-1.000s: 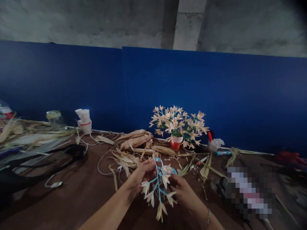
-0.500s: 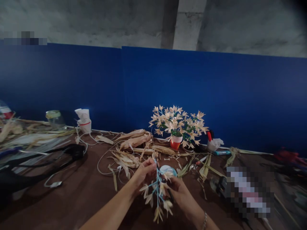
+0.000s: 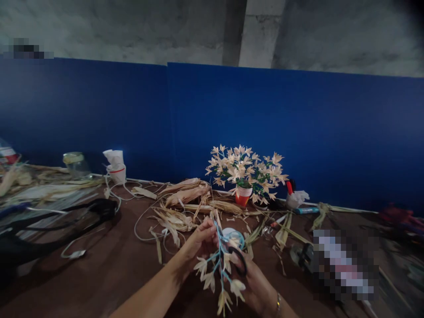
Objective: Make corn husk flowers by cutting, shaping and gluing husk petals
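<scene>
My left hand (image 3: 201, 239) is closed, thumb and fingers pinching the upper stem of a branch of artificial flowers (image 3: 224, 298). Its stems are pale blue, and its cream blooms hang down towards me. My right hand (image 3: 257, 280) grips scissors (image 3: 244, 259) by a black loop handle, just right of the branch. The blades run up close behind the stem and are partly hidden, so I cannot tell whether they touch it. Beyond my hands lies a roll of light blue tape (image 3: 239, 238) on the brown table.
Past the hands, a red-and-white cup (image 3: 243, 196) bears a finished-looking flower bush (image 3: 245, 165). Dried husks (image 3: 188, 194) lie to its left. A white cup (image 3: 117, 174), a glass jar (image 3: 77, 165) and a black strap (image 3: 104, 208) are at left. A blue partition (image 3: 212, 110) backs the table.
My right hand has turned, so the black scissor loop now shows more clearly. The branch's blooms have swung slightly down and to the right; my left hand has barely moved.
</scene>
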A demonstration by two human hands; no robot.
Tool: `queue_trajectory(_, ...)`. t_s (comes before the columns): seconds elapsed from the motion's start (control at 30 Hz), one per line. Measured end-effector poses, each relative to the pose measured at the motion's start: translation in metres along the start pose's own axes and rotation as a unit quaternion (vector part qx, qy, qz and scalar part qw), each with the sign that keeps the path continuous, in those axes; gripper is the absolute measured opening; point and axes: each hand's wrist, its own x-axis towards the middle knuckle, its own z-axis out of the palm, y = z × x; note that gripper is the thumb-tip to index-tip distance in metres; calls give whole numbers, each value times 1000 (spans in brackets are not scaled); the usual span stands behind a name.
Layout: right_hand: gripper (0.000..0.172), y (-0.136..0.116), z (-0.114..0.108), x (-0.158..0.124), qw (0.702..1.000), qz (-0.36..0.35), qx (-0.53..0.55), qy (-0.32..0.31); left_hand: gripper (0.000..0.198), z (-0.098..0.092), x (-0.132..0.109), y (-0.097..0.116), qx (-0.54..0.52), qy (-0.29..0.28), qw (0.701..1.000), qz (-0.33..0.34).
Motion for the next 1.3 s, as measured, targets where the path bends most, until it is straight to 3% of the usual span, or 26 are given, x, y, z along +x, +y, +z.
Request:
queue_trajectory(0.23, 19, -3, 0, -2, 985, 107, 134, -22, 23, 6, -2, -1, -7, -1, 1000, 26)
queue_trajectory(0.47, 22, -8, 5, -4, 974, 116, 173, -89, 21, 5, -2, -4, -14, 64, 997, 29)
queue_trajectory(1.03, 22, -5, -2, -3, 970, 128, 186, -86, 31, 13, -2, -5, 23, 53, 994, 93)
queue_trajectory(1.3, 21, -4, -3, -5, 970, 128, 194, -76, 60, 11, -2, -2, 52, 65, 992, 97)
